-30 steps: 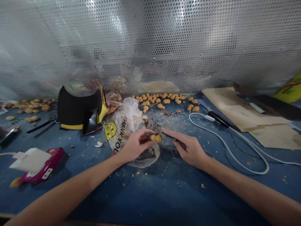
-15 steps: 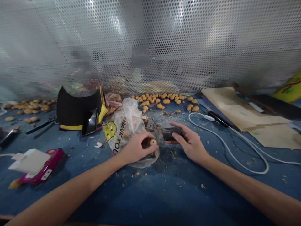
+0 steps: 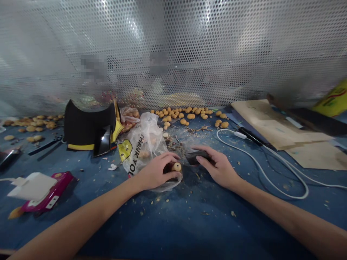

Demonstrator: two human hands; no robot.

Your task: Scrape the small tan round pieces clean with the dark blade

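Observation:
Between the fingers and thumb of my left hand is a small tan gourd, its round end with a dark hole turned to the right. My right hand pinches a dark grey flat piece that looks like sandpaper, thumb on the near side. A short gap parts it from the gourd. Under and behind my left hand lies a crumpled clear plastic bag printed THANK YOU. Dry scraps and stems lie behind the two hands.
Several small gourds lie along the perforated metal screen. At left are a black visor-shaped piece, a phone and a white charger on a magenta box. A white cable and brown paper lie right.
My right hand has tilted the dark grey piece, which now shows less of its face. My left hand has shifted the gourd very slightly, and its fingers have lifted a little.

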